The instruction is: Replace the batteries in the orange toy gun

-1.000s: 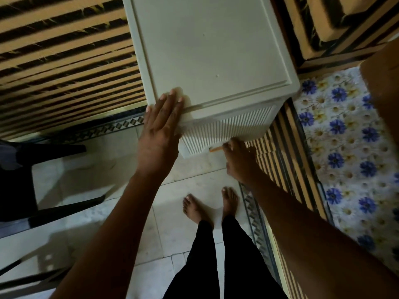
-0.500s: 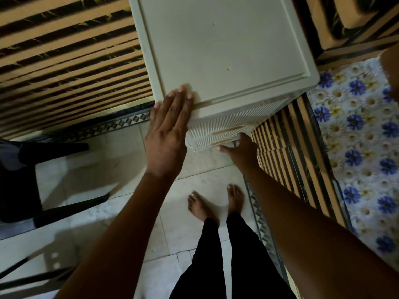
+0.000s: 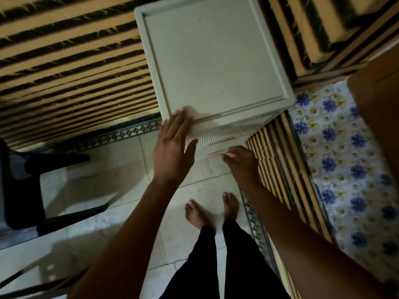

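My left hand [image 3: 172, 145]: flat, fingers straight, pressing on the front left corner of the pale drawer unit [image 3: 213, 61].
My right hand [image 3: 241, 162]: at the lower tan handle [image 3: 217, 152] on the ribbed front; my fingers curl at it, but the grip itself is blurred, so I cannot tell if I hold it.
Drawer fronts: only a sliver shows below the top; a second tan handle [image 3: 222, 140] sits above.
Orange toy gun: I cannot see it anywhere.
My feet [image 3: 212, 209]: bare on the pale tiled floor [image 3: 90, 190].
Left edge: dark chair [image 3: 23, 184], cut off.
Right: striped mat [image 3: 287, 169], then floral cloth [image 3: 345, 169].
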The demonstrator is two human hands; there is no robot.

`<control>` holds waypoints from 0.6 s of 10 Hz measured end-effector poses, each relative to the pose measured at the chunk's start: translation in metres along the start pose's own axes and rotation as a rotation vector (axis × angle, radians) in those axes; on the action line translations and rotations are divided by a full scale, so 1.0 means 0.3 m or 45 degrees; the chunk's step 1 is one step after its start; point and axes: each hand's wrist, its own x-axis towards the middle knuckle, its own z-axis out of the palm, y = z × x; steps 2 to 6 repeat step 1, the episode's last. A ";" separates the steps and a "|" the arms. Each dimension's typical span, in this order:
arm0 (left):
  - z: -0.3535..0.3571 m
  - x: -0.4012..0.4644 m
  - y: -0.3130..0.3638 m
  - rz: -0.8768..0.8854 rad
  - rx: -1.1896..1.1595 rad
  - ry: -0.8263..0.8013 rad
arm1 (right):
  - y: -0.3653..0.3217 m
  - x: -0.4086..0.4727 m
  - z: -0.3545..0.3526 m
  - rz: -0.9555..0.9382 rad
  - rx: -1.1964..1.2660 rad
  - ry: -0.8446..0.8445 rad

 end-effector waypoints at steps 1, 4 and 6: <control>-0.099 -0.039 0.080 -0.267 -0.346 0.101 | -0.071 -0.135 -0.064 -0.099 0.115 0.019; -0.099 -0.039 0.080 -0.267 -0.346 0.101 | -0.071 -0.135 -0.064 -0.099 0.115 0.019; -0.099 -0.039 0.080 -0.267 -0.346 0.101 | -0.071 -0.135 -0.064 -0.099 0.115 0.019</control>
